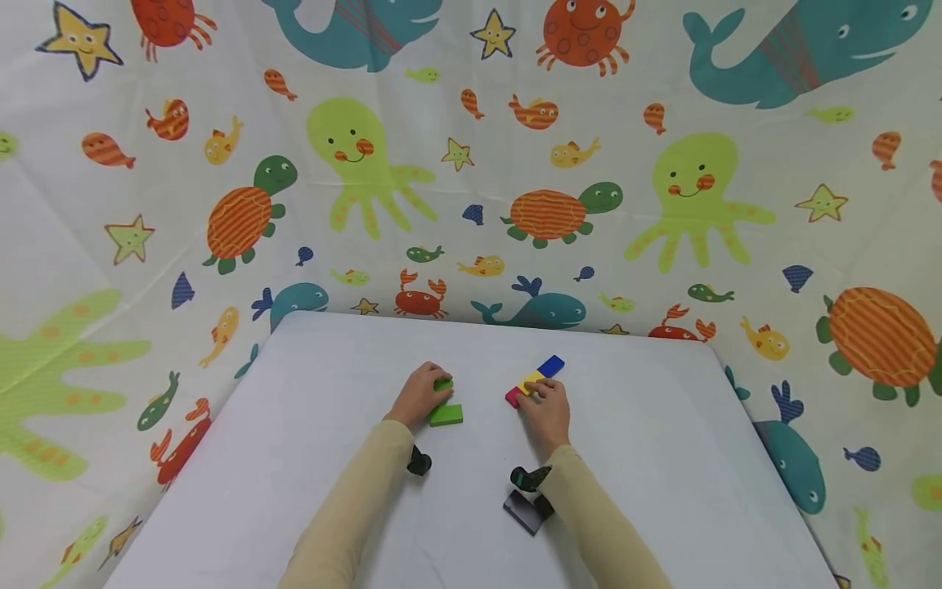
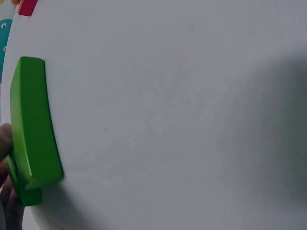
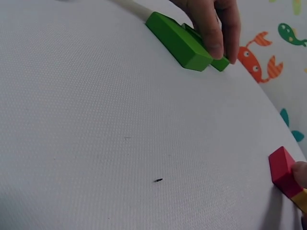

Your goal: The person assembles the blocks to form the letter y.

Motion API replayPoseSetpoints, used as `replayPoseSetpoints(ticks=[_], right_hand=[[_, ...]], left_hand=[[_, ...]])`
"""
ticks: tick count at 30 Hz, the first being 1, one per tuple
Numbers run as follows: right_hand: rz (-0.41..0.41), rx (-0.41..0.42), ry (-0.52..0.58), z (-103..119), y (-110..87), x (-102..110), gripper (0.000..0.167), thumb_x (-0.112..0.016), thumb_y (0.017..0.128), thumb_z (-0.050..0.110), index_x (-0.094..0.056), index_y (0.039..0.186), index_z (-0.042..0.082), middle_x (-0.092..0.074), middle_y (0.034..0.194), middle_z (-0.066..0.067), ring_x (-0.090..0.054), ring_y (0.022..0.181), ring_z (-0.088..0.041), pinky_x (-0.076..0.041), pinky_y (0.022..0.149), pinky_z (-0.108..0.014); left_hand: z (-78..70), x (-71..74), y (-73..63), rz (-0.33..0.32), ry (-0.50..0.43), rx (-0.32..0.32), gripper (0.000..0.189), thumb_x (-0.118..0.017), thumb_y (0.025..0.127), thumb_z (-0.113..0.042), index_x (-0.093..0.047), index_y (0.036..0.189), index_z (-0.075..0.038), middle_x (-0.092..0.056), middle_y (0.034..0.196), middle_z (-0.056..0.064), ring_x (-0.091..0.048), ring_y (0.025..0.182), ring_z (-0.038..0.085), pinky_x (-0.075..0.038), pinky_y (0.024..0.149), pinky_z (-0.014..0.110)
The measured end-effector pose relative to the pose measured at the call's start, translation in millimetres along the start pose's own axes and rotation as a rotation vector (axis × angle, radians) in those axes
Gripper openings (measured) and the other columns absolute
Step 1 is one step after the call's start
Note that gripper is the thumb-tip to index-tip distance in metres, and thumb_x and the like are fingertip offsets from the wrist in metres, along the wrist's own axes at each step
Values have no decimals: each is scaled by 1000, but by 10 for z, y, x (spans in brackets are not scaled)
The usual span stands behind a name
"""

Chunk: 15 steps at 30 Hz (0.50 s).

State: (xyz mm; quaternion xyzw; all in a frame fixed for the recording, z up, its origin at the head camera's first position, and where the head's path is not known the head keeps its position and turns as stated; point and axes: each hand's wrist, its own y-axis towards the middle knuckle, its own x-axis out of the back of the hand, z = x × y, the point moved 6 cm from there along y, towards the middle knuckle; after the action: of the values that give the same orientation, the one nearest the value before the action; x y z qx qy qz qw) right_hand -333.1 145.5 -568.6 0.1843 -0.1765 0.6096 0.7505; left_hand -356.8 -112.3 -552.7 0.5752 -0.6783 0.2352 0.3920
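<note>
My left hand [image 1: 421, 395] holds a green block [image 1: 442, 384], partly covered by the fingers. A second green block [image 1: 446, 415] lies just nearer to me; in the left wrist view this nearer green block [image 2: 36, 120] overlaps the held one [image 2: 31, 197]. On the right, a red block [image 1: 512, 397], a yellow block [image 1: 531, 379] and a blue block [image 1: 551, 366] form a slanted row. My right hand [image 1: 548, 409] grips the row at its red and yellow blocks. In the right wrist view the thumb touches the red block [image 3: 282, 172]; the other fingers are mostly out of frame.
A white table [image 1: 471, 523] carries the blocks. Behind it hangs a sheet [image 1: 456, 188] printed with sea animals. Black wrist devices [image 1: 419, 462] sit at both sleeves, and a dark flat rectangular thing [image 1: 524, 513] shows beside the right forearm.
</note>
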Motion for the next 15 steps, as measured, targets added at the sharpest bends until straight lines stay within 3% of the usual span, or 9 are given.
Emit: replayPoseSetpoints(ticks=[9,11,15], right_hand=[[-23,24,-7,-40,13,-31,32,-77,84,20,-73,109,0,-53,125,-13,-53,113,-29,-44,98,-47],[-22,28,-8,-37,14,-30,32,-77,84,20,-73,109,0,-53,125,-13,-53,113,-29,-44,97,-47],[-13,24,-8,-33,13,-26,33,-78,84,20,-73,109,1,-53,125,-13,-53,113,-29,-44,98,-46]], left_hand=[[-112,-17,62,11,-8,89,28,-71,91,-16,-70,115,-2,-60,113,14,-58,106,29,-48,94,43],[-155,-24,85,54,-3,93,30,-67,93,-18,-69,117,-1,-61,118,15,-57,111,31,-46,97,44],[-227,-50,117,216,26,90,38,-61,94,-17,-63,127,1,-58,131,14,-51,125,31,-40,106,44]])
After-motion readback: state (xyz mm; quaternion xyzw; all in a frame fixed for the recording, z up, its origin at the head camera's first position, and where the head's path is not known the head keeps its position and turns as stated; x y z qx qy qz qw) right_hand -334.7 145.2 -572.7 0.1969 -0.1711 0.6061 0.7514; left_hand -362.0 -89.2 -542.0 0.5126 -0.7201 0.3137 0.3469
